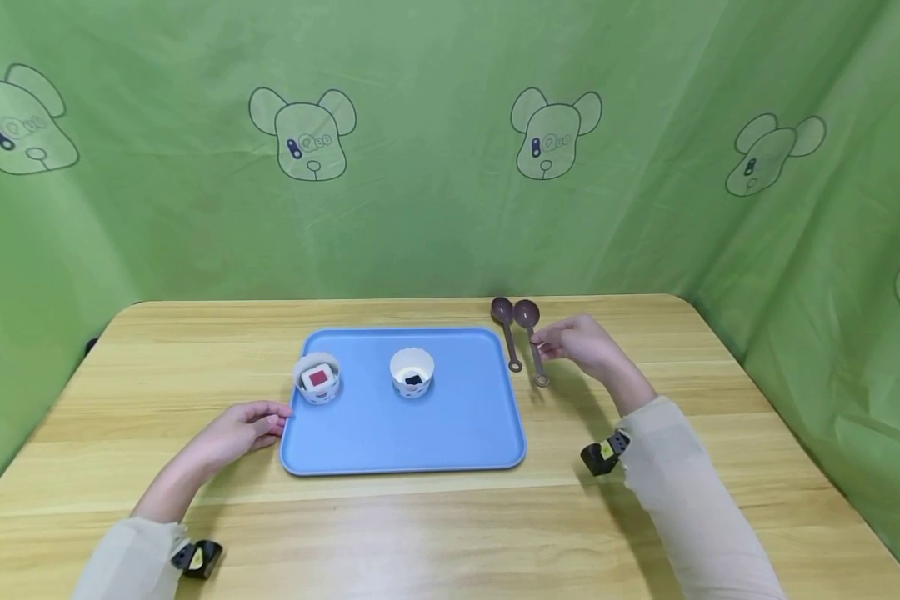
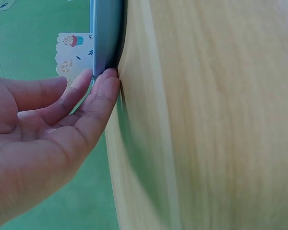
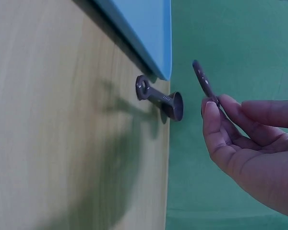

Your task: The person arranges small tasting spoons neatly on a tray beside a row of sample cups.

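While pinching a brown ring-handled spoon (image 1: 527,315) aloft in right hand (image 1: 579,343), touches left rim of blue tray (image 1: 367,429) with relaxed left hand (image 1: 242,429).

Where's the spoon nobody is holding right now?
In the head view, the loose spoon lies on the table just right of the blue tray, left of the held spoon in the right hand.

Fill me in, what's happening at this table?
A person's right hand holds a brown spoon above the table. A second spoon lies on the table by the right edge of a blue tray. The left hand touches the tray's left edge. A left cup there holds a white piece marked red; a middle cup has something dark inside.
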{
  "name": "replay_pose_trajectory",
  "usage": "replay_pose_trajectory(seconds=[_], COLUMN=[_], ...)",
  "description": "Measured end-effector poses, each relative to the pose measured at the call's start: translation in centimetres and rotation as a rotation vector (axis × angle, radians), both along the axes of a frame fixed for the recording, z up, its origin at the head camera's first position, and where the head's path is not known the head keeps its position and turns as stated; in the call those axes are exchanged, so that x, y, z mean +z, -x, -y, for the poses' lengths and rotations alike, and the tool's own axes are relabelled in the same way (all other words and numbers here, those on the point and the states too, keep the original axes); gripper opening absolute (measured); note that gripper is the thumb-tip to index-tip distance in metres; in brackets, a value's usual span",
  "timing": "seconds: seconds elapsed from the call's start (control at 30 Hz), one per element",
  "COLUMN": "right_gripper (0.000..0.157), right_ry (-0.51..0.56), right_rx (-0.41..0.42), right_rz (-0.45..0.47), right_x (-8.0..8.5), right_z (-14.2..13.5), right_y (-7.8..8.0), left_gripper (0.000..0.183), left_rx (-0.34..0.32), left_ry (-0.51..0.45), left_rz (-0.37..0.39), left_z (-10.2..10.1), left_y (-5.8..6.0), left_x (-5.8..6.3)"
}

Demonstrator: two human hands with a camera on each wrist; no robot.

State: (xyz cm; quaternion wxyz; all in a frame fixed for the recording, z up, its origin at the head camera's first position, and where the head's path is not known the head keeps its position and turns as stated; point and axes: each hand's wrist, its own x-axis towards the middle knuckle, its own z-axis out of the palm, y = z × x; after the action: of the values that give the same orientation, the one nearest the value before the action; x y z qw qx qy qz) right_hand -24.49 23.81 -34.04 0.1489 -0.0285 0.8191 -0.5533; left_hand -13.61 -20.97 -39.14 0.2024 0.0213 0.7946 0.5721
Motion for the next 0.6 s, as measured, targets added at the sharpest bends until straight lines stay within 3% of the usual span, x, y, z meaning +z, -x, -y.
replay_pose_trajectory(seconds=[0.6], right_gripper=[0.029], right_ry=[0.011], right_rx=[0.040], right_rz=[-0.023], right_x=[1.7], right_z=[2.2], right_y=[-0.7], left_gripper=[0.031], left_rx=[-0.003], left_ry=[-0.004], left_rz=[-0.013], left_z=[-0.1], left_y=[-0.1], left_x=[0.0])
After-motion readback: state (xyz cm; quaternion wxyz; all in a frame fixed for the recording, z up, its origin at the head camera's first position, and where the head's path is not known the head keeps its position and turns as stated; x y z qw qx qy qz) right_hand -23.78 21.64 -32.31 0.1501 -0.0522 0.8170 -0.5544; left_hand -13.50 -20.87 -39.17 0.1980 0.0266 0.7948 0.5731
